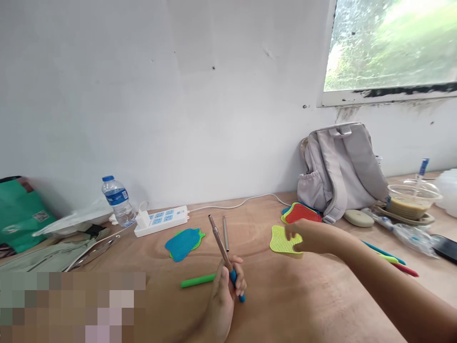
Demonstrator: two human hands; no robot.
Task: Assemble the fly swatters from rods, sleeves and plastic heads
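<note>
My left hand (228,290) is closed around the blue handle (233,277) of a fly swatter's telescopic metal rod, which points up and away. At the right, the fingers of my right hand (303,237) grip the edge of a yellow-green perforated fly swatter head (283,239). A loose metal rod (225,233) lies behind the left hand. Beside that hand is a green handle (198,280), its right end hidden. A blue swatter head (183,243) rests on a green one at the left. Behind my right hand, a red swatter head (303,213) lies on others.
A white power strip (162,220) and a water bottle (119,200) stand near the wall. On the right are a grey backpack (342,166), a drink cup (410,202), a phone (446,248) and several coloured handles (392,259). A green bag (24,214) sits far left.
</note>
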